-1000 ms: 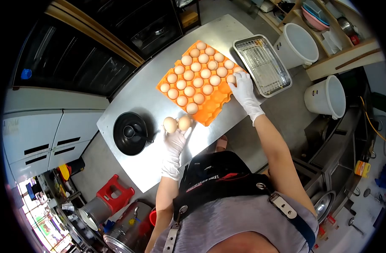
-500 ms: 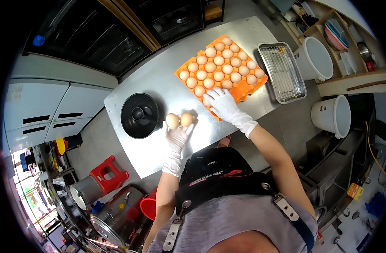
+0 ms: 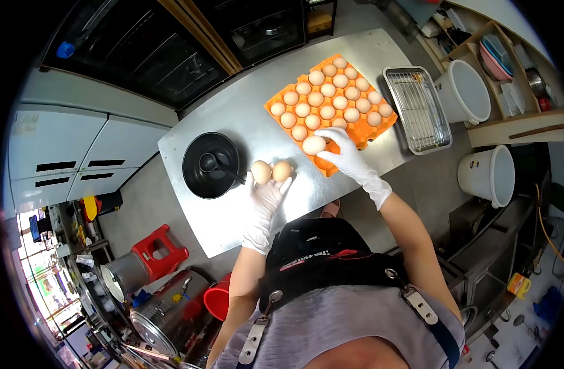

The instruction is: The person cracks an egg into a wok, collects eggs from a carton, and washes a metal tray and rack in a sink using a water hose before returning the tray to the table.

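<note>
Two brown eggs [image 3: 271,172] rest in the fingers of my gloved left hand [image 3: 265,202], above the steel table [image 3: 232,232]. My gloved right hand [image 3: 345,154] pinches one egg [image 3: 314,145] over the near edge of an orange egg tray [image 3: 360,129]. Rows of eggs fill most of this tray, and several hollows along its near side hold nothing. To the left of my left hand stands a black bowl [image 3: 194,179] with a black ladle [image 3: 209,162] in it, its handle reaching over the rim toward my fingers.
Right of the egg tray lies a metal tray with a wire rack [image 3: 417,111]. White buckets [image 3: 468,92] stand beyond the table's right side. On the floor at the lower left are a red stool [image 3: 160,252] and a red bucket [image 3: 218,299].
My right hand moved from the egg tray's right side to its near corner, took hold of an egg there and raised it. My left hand still holds two eggs. The view has shifted.
</note>
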`<state>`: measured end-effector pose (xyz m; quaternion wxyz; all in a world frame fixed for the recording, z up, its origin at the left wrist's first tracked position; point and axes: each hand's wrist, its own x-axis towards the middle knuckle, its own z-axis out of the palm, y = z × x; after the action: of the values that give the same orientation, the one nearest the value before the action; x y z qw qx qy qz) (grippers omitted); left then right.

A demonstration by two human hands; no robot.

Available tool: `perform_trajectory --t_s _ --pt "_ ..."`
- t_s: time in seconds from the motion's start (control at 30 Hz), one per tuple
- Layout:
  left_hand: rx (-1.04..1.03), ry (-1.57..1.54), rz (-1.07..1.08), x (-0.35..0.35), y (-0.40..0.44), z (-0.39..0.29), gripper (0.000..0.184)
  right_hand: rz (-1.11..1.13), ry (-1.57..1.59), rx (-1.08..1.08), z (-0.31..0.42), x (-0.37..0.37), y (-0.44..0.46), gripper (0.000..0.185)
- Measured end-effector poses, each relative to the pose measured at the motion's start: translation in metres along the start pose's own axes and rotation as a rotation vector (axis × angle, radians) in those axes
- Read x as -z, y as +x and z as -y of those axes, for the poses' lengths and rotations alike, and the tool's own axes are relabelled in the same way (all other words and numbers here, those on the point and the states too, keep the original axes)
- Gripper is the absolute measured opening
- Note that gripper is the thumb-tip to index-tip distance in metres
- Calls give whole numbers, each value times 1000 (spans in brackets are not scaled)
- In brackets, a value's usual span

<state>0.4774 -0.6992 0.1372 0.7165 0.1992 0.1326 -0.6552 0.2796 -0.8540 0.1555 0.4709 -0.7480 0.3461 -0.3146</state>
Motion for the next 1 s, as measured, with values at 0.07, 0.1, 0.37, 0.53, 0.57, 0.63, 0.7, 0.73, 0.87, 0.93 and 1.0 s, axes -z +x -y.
perform_trajectory --t_s 0.07,0.1,0.37,0.53,0.57,0.63,0.7,0.73,0.87,0.93,1.0 --pt "-1 -7 0 -8 1 3 55 113 337 -206 21 12 -4 40" --pt "23 -13 23 -10 2 3 54 167 507 -305 26 15 -6 41" --pt "186 57 99 -30 16 13 54 -5 1369 -431 15 1 -42 51" --pt "402 108 130 -39 37 34 57 -201 1385 -354 7 -1 -93 47" --pt "465 133 155 -45 39 42 57 -262 1400 -327 10 0 -104 47" --pt "579 204 185 -50 40 63 57 -392 1433 -280 17 -2 -135 45" --pt "667 303 210 -52 36 86 56 -532 1440 -260 29 -3 -172 44" --pt "758 328 268 -58 28 98 58 -597 1449 -245 32 -6 -192 44" --pt "1024 447 316 -47 3 149 57 -854 1447 -143 58 -23 -278 45" --pt "1135 492 298 -48 -24 174 56 -976 1457 -75 67 -40 -323 44" --pt "1272 569 326 -37 -54 201 55 -1089 1436 -26 82 -61 -366 40"
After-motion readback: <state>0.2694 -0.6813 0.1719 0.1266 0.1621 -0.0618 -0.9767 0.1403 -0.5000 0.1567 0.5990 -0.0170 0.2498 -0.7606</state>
